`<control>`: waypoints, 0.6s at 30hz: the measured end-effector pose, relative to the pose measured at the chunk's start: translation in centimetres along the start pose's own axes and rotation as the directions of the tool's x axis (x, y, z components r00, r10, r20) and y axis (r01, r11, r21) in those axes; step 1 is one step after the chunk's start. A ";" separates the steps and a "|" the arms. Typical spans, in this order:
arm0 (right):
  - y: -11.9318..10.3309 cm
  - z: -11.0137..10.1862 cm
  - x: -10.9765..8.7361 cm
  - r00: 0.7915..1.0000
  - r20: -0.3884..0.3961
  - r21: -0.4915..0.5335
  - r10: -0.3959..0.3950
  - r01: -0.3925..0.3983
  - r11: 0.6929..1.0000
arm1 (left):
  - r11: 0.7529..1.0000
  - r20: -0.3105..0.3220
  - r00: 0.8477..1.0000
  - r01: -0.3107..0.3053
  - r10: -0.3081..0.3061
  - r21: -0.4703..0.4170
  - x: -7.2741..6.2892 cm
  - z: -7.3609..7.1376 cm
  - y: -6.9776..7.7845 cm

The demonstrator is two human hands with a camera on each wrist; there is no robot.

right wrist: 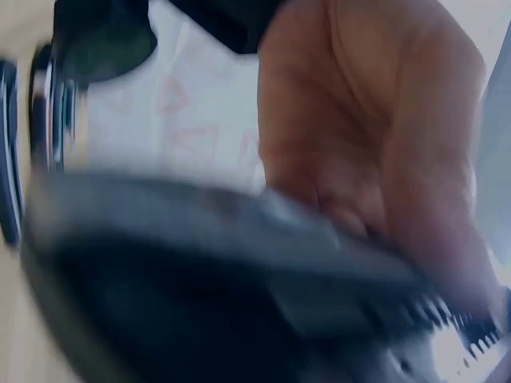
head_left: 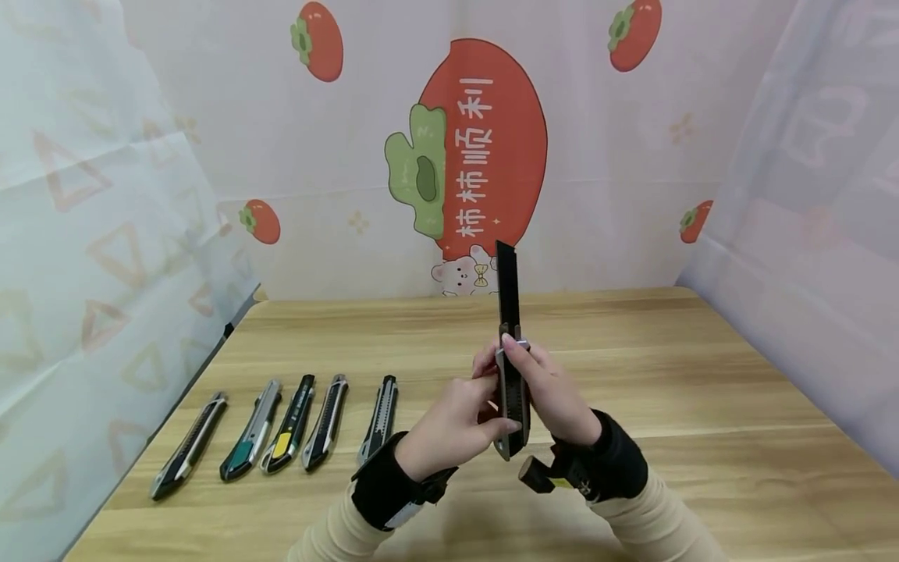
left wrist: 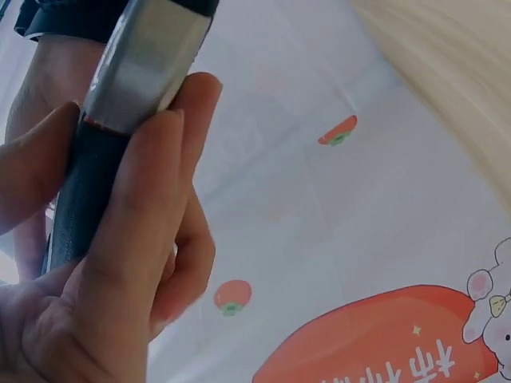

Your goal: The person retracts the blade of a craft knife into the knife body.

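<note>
Both hands hold a dark utility knife (head_left: pixel 515 398) above the table, tip pointing up and away, with a long black blade (head_left: pixel 508 293) out of its front. The left hand (head_left: pixel 449 421) grips the lower handle from the left, its thumb near the butt end. The right hand (head_left: pixel 558 394) holds the knife farther up from the right, thumb on its upper face near the slider. In the left wrist view, fingers and thumb wrap the dark and silver handle (left wrist: pixel 148 68). The knife's body (right wrist: pixel 215 271) fills the lower right wrist view, blurred, with a toothed slider track at right.
Several utility knives lie in a row on the wooden table (head_left: pixel 702 406) at left: a black and silver one (head_left: pixel 190 449), a green-ended one (head_left: pixel 251 433), a yellow-marked one (head_left: pixel 289 429), and others. The nearest (head_left: pixel 382 414) lies beside the left wrist. Printed cloth (head_left: pixel 597 156) surrounds the table.
</note>
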State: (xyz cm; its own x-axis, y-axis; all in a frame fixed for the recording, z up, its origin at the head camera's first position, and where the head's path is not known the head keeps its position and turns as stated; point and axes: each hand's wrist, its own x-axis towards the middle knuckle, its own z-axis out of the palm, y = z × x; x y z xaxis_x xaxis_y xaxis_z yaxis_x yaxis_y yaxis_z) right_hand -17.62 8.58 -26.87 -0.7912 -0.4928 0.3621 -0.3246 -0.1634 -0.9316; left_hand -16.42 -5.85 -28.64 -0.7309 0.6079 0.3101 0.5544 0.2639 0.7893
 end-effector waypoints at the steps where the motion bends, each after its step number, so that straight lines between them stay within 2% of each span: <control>1: -0.1 0.2 -0.1 1.000 0.003 0.036 0.006 -0.006 0.999 | 1.000 0.009 1.000 -0.005 0.005 0.002 0.0 0.0 0.1; 4: -0.3 0.4 -0.2 0.999 -0.034 0.131 0.004 0.001 0.991 | 1.000 0.033 0.999 -0.002 0.002 0.003 0.0 0.1 0.4; 9: -0.4 0.2 -0.3 0.994 -0.105 0.236 0.036 -0.010 0.972 | 0.998 0.116 0.992 0.044 -0.050 0.055 -0.1 0.1 0.4; 13: -0.3 0.1 -0.2 0.993 -0.115 0.263 0.036 -0.004 0.965 | 0.995 0.151 0.986 0.050 -0.064 0.091 -0.1 0.3 0.2; 18: -0.5 0.1 -0.2 0.995 -0.093 0.213 -0.039 0.058 0.975 | 0.996 0.125 0.990 0.053 -0.062 0.079 -0.1 0.5 0.4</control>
State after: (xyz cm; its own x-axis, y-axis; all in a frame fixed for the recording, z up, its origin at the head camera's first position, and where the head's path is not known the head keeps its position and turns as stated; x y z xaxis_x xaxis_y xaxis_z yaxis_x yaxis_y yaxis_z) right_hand -17.25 8.70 -26.53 -0.8229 -0.4042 0.3993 -0.2520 -0.3701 -0.8941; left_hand -15.98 -5.42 -28.63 -0.7084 0.6794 0.1915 0.5446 0.3535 0.7605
